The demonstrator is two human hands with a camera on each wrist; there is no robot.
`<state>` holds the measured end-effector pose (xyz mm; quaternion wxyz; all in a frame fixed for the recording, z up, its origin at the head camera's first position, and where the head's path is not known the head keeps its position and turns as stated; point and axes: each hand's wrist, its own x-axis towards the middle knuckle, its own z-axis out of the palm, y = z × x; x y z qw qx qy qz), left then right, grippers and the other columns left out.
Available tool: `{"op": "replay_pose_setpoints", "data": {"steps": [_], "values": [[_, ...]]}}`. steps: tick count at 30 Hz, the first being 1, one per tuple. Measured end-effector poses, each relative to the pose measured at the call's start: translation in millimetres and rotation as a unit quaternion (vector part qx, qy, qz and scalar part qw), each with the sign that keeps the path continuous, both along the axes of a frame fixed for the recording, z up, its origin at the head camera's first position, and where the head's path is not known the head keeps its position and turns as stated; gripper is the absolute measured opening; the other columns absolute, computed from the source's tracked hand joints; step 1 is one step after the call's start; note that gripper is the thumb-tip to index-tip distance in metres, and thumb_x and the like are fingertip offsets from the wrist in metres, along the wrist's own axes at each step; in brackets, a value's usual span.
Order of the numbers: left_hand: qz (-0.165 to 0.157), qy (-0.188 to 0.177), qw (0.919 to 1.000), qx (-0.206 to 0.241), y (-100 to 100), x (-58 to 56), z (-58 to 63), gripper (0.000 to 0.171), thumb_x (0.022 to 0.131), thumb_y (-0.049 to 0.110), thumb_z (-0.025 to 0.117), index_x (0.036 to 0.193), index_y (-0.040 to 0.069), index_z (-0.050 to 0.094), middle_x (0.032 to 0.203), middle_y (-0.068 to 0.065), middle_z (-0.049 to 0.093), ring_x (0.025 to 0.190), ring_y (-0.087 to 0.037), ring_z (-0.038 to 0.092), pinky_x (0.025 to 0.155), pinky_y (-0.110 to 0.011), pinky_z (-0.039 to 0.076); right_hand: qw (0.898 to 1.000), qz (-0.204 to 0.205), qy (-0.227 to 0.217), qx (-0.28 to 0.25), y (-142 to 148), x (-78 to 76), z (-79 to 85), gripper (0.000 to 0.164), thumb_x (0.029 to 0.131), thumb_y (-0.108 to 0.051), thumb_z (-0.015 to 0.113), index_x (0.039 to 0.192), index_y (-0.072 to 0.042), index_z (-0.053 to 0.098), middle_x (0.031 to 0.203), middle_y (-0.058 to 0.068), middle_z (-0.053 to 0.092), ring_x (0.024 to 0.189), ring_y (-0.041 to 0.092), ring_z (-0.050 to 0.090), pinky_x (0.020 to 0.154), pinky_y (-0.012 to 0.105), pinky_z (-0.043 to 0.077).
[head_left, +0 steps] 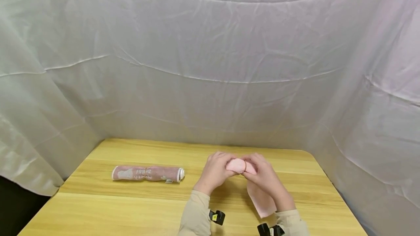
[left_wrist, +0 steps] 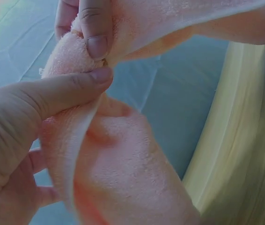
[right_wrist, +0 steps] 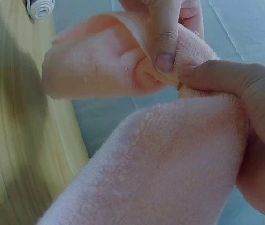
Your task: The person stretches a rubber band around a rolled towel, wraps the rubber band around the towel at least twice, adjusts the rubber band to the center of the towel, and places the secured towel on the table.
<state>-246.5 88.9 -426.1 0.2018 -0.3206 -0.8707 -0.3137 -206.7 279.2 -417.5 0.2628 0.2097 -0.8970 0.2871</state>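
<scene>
A pink terry towel (head_left: 235,165) is held up over the table, bunched together at its middle. Around the bunched part runs a thin brownish band (head_left: 245,166). My left hand (head_left: 214,170) grips the towel on one side of the band, and my right hand (head_left: 264,176) grips it on the other. In the left wrist view the left thumb (left_wrist: 76,89) presses by the gathered fold. Below the right hand a loose end of towel (right_wrist: 160,150) hangs down, broad and flat in the right wrist view.
A rolled mauve towel (head_left: 147,173) with white lettering and white ends lies on the left of the wooden table (head_left: 115,207). Pale curtains (head_left: 210,65) enclose the table at the back and sides. Small black devices (head_left: 217,217) sit at both wrists.
</scene>
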Motion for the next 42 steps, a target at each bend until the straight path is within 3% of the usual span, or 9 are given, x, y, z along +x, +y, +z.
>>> {"op": "replay_pose_setpoints", "data": {"steps": [5, 10, 16, 20, 24, 29, 33, 42], "values": [[0.037, 0.062, 0.9974, 0.006, 1.2, 0.0, -1.6, 0.027, 0.073, 0.031, 0.082, 0.095, 0.023, 0.07, 0.099, 0.008, 0.074, 0.095, -0.014, 0.063, 0.091, -0.04, 0.048, 0.999, -0.011, -0.035, -0.025, -2.1, 2.5, 1.1, 0.036, 0.074, -0.016, 0.083, 0.106, -0.014, 0.067, 0.1, -0.003, 0.067, 0.09, 0.007, 0.054, 0.075, 0.024, 0.048], [0.072, 0.119, 0.989, 0.049, 2.6, -1.9, -2.9, 0.028, 0.068, 0.018, 0.084, 0.09, 0.023, 0.068, 0.095, 0.009, 0.072, 0.093, -0.013, 0.062, 0.091, -0.039, 0.047, 0.997, 0.023, -0.028, -0.069, -2.5, 4.6, 4.4, 0.021, 0.088, -0.01, 0.069, 0.108, -0.009, 0.067, 0.1, 0.003, 0.068, 0.089, 0.003, 0.057, 0.072, 0.023, 0.052], [0.072, 0.178, 0.9764, 0.098, 3.9, -4.8, -4.2, 0.029, 0.064, 0.011, 0.084, 0.086, 0.021, 0.068, 0.091, 0.008, 0.069, 0.091, -0.013, 0.061, 0.089, -0.037, 0.048, 0.994, 0.065, -0.029, -0.078, -2.5, 3.9, 7.6, 0.027, 0.095, -0.005, 0.057, 0.121, -0.008, 0.065, 0.103, 0.004, 0.068, 0.091, -0.001, 0.056, 0.072, 0.023, 0.054], [0.074, 0.206, 0.9689, 0.115, 5.8, -5.2, -4.2, 0.03, 0.062, 0.01, 0.084, 0.085, 0.021, 0.068, 0.088, 0.008, 0.068, 0.088, -0.013, 0.06, 0.085, -0.035, 0.047, 0.991, 0.067, -0.056, -0.103, -0.7, 5.4, 8.4, 0.024, 0.095, -0.006, 0.058, 0.116, -0.01, 0.068, 0.102, 0.004, 0.067, 0.09, -0.003, 0.055, 0.071, 0.022, 0.053], [0.071, 0.223, 0.9653, 0.117, 9.2, -4.5, -4.4, 0.028, 0.064, 0.008, 0.082, 0.084, 0.022, 0.068, 0.087, 0.008, 0.068, 0.086, -0.013, 0.06, 0.082, -0.033, 0.048, 0.987, 0.064, -0.071, -0.129, 0.8, 8.0, 10.4, 0.019, 0.094, -0.003, 0.059, 0.11, -0.008, 0.067, 0.1, 0.006, 0.067, 0.087, -0.003, 0.054, 0.069, 0.022, 0.052], [0.05, 0.23, 0.9653, 0.112, 12.8, -1.7, -4.9, 0.027, 0.066, 0.008, 0.081, 0.085, 0.023, 0.069, 0.087, 0.009, 0.068, 0.085, -0.012, 0.061, 0.081, -0.033, 0.049, 0.989, 0.056, -0.076, -0.116, 1.2, 7.1, 10.7, 0.012, 0.096, -0.006, 0.056, 0.097, -0.012, 0.067, 0.097, 0.003, 0.064, 0.087, -0.001, 0.052, 0.07, 0.021, 0.049], [0.042, 0.233, 0.965, 0.113, 14.7, -1.5, -5.9, 0.027, 0.066, 0.007, 0.08, 0.085, 0.022, 0.069, 0.087, 0.009, 0.069, 0.084, -0.012, 0.061, 0.081, -0.032, 0.05, 0.99, 0.06, -0.072, -0.101, 0.8, 5.2, 9.6, 0.02, 0.098, -0.007, 0.054, 0.082, -0.017, 0.063, 0.095, 0.0, 0.06, 0.089, 0.001, 0.051, 0.073, 0.022, 0.046], [0.067, 0.219, 0.9645, 0.131, 12.0, -3.3, -6.7, 0.028, 0.064, 0.004, 0.079, 0.084, 0.019, 0.067, 0.085, 0.006, 0.067, 0.081, -0.014, 0.062, 0.077, -0.032, 0.05, 0.99, 0.082, -0.05, -0.1, 1.1, 7.1, 10.3, 0.024, 0.095, -0.005, 0.057, 0.075, -0.017, 0.061, 0.092, 0.003, 0.058, 0.087, 0.002, 0.049, 0.072, 0.023, 0.046]]}}
